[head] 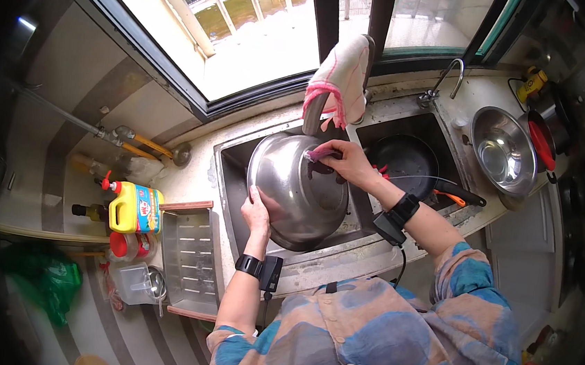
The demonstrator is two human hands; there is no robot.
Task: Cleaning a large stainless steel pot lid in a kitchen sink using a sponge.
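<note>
A large stainless-steel pot or basin [291,193] is tilted over the left sink basin [231,177], its outer side and base towards me. My left hand [257,212] grips its lower left edge, thumb on the metal. Between the fingers of my right hand [345,161] is a pinkish-purple scrubbing pad [320,155], held against the pot's outside near the base. Just above hangs a white cloth with pink edging [339,77], draped over the faucet [315,114]. In the right sink basin, beside my right forearm, lies a black frying pan [404,161].
Left of the sink stand a metal drain rack [189,257], a yellow detergent jug [136,208] and a red-lidded jar [122,245]. A steel bowl [501,148] and a small curved tap [458,74] are at right. An orange-handled utensil [450,198] lies near the pan's handle.
</note>
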